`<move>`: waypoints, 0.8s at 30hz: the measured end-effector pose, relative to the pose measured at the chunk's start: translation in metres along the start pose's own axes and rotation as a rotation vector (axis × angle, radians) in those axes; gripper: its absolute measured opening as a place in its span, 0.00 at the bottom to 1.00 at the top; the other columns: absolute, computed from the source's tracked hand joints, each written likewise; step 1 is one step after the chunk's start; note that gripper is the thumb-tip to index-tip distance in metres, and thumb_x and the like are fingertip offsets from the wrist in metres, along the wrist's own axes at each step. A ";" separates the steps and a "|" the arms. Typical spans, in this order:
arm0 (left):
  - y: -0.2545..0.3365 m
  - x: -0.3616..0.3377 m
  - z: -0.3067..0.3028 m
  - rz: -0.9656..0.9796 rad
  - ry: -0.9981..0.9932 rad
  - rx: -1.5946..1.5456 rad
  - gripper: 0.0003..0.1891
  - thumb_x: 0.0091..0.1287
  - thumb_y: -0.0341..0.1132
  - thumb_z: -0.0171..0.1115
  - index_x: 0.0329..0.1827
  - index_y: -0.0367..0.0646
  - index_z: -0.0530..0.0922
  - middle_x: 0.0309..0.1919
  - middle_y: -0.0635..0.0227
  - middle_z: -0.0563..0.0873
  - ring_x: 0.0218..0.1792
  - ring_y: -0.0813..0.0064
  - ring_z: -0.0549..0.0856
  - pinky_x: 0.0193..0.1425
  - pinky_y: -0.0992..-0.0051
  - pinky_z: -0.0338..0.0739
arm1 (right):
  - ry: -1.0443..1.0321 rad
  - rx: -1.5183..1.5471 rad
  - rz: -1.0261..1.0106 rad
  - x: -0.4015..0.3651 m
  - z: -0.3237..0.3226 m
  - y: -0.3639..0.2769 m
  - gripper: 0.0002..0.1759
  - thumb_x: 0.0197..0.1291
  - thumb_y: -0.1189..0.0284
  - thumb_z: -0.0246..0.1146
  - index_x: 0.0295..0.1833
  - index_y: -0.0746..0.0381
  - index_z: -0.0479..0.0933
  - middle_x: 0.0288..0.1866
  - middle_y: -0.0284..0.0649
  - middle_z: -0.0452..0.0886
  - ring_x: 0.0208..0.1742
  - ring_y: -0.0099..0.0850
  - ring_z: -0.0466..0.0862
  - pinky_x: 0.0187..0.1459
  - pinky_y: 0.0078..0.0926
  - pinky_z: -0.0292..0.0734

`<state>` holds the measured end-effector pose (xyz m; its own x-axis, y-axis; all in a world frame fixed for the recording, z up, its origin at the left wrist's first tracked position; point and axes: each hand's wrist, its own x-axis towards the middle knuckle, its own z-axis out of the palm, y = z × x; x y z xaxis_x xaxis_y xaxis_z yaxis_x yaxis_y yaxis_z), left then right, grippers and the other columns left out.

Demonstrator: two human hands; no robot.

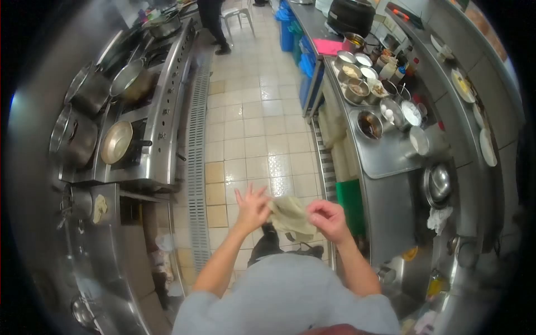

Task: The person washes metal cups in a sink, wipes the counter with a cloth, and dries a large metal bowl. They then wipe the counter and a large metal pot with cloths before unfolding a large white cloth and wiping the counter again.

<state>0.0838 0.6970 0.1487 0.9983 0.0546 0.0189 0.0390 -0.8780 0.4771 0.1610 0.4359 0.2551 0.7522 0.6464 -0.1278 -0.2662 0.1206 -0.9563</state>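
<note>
A pale olive-green cloth (293, 216) hangs between my two hands, in front of my body and above the tiled floor. My left hand (254, 209) is at the cloth's left edge, its thumb side closed on the fabric while other fingers stretch outward. At the opposite edge, my right hand (328, 219) is closed with its fingers curled, pinching the cloth. The fabric's lower part sags loosely in front of my dark trousers and shoe.
To the left runs a stove (162, 120) bearing pots and a frying pan (117, 142). Along the right, a steel counter (393, 215) holds a metal tray (385, 159), bowls and bottles. Blue bins (286, 33) stand farther ahead. Another person (212, 25) stands beyond the stove.
</note>
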 end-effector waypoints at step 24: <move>-0.094 0.237 -0.130 -0.141 0.379 -2.125 0.32 0.68 0.49 0.53 0.74 0.46 0.66 0.69 0.59 0.73 0.69 0.56 0.73 0.72 0.51 0.70 | 0.445 0.298 -0.051 0.225 -0.108 0.016 0.09 0.71 0.73 0.60 0.51 0.67 0.79 0.45 0.41 0.85 0.44 0.29 0.85 0.47 0.31 0.82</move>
<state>0.3109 0.8540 0.2227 0.9295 0.3562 -0.0961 -0.2690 0.8326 0.4842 0.3915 0.5020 0.1825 0.9342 0.2599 -0.2442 -0.3336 0.3943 -0.8563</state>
